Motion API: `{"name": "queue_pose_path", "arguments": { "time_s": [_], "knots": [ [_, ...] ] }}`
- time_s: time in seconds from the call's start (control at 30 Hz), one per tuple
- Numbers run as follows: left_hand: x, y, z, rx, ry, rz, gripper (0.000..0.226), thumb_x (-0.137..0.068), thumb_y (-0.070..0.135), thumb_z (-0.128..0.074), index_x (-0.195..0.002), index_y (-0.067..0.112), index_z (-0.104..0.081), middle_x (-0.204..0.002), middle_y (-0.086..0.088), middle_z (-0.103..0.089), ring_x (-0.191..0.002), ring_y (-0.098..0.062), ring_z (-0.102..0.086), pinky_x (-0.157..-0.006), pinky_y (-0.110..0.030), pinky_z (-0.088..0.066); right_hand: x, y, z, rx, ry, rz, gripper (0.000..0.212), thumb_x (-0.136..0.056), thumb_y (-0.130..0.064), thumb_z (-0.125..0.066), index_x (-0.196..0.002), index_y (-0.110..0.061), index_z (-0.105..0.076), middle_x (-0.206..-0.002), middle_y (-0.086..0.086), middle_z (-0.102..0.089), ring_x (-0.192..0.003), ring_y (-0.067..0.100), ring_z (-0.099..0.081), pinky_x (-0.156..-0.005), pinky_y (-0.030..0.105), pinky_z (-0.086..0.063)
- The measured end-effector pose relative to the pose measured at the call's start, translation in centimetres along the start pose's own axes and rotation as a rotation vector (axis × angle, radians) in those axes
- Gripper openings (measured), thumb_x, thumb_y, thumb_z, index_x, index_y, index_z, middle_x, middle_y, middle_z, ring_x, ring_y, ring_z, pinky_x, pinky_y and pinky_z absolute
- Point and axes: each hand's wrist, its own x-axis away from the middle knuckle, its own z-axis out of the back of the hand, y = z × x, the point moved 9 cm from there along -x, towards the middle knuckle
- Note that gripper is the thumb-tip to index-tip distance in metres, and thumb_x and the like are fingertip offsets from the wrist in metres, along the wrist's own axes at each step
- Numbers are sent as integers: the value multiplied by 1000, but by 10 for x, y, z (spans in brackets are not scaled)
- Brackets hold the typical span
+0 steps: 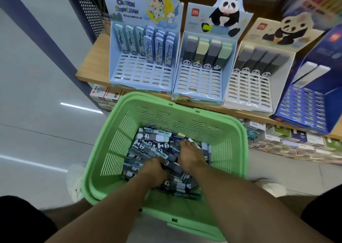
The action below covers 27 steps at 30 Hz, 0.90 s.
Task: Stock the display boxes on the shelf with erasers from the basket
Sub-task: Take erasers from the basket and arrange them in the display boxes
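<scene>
A green plastic basket [129, 106] sits on the floor below the shelf, holding a heap of erasers [148, 146] in panda and blue sleeves. Both of my hands are down in the heap. My left hand [154, 169] has its fingers curled into the erasers, gripping some. My right hand [187, 155] reaches further in, its fingertips curled among the erasers; what it holds is hidden. On the wooden shelf [92, 63] stand several display boxes: a light-blue cartoon box [141, 70], a panda box [199, 83], a white panda box [249, 93] and a dark-blue box [303, 111], each partly filled at the back.
A dark blue upright post [46, 32] rises left of the shelf. Small boxed goods [296, 143] fill the lower shelf behind the basket. My shoes [75, 180] stand on the grey floor either side of the basket.
</scene>
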Motion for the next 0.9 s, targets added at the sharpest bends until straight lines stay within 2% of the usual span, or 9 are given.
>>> {"name": "queue_pose_path", "arguments": {
  "time_s": [0.13, 0.27, 0.37, 0.5, 0.6, 0.7, 0.77, 0.83, 0.9],
  "knots": [
    [2, -2, 7, 23, 62, 5, 26, -89, 22, -59, -114, 22, -65, -105, -8, -68, -91, -24, -64, -80, -36, -57, 4, -1, -8, -200, -118, -26, 67, -96, -19, -51, -156, -16, -24, -132, 12, -59, -116, 30, -57, -92, 35, -47],
    [4, -4, 15, 125, 130, 63, 15, -94, 26, -60, -107, 21, -64, -107, -7, -69, -84, -21, -61, -70, -30, -51, 12, 4, -11, -479, -150, -159, 64, -96, -19, -50, -156, -26, -25, -103, 7, -63, -77, 22, -60, -64, 28, -47],
    [11, -4, 13, 525, 106, 174, 32, -96, 44, -57, -101, 13, -65, -96, -8, -69, -85, -23, -64, -79, -41, -56, 18, -3, -3, -743, -140, -247, 52, -98, -20, -50, -147, -12, -37, -95, 9, -60, -60, 20, -53, -55, 27, -44],
    [31, 28, 1, 1187, -112, 243, 64, -93, 71, -33, -107, 15, -61, -102, -6, -64, -100, -23, -61, -94, -42, -48, 30, -38, 26, -1127, -169, -204, 38, -90, -31, -63, -108, 1, -55, -84, 16, -66, -81, 26, -63, -90, 46, -53],
    [33, 45, 8, 1387, -184, 183, 78, -88, 79, -29, -107, 13, -66, -108, -9, -64, -116, -18, -48, -111, -49, -31, 48, -62, 49, -921, -178, -107, 43, -99, -46, -53, -123, -10, -54, -105, 9, -56, -97, 21, -54, -83, 36, -42],
    [28, 38, 16, 1408, -179, 165, 97, -72, 88, -44, -123, 10, -69, -121, -17, -68, -121, -24, -60, -113, -50, -36, 57, -80, 70, -469, 37, 130, 40, -103, -50, -40, -112, -15, -58, -107, 2, -61, -108, 23, -51, -93, 41, -45],
    [30, 31, 13, 1338, -191, 196, 89, -72, 85, -54, -120, 11, -70, -118, -14, -70, -115, -26, -65, -105, -47, -45, 59, -82, 67, -228, 82, 223, 54, -102, -54, -35, -133, -14, -52, -131, 5, -53, -128, 25, -39, -108, 46, -36],
    [32, 24, 10, 1225, -163, 213, 62, -87, 66, -57, -118, 14, -69, -111, -11, -73, -105, -21, -68, -91, -40, -54, 53, -79, 51, -214, -42, 275, 59, -99, -56, -41, -144, -17, -45, -143, 7, -45, -135, 28, -34, -113, 50, -32],
    [30, 8, 10, 1129, -70, 292, 45, -96, 50, -55, -123, 15, -64, -118, -10, -68, -107, -23, -64, -98, -42, -51, 51, -74, 28, -415, -271, 273, 60, -92, -60, -55, -143, -28, -49, -147, 3, -45, -136, 28, -40, -113, 51, -36]
  ]
}}
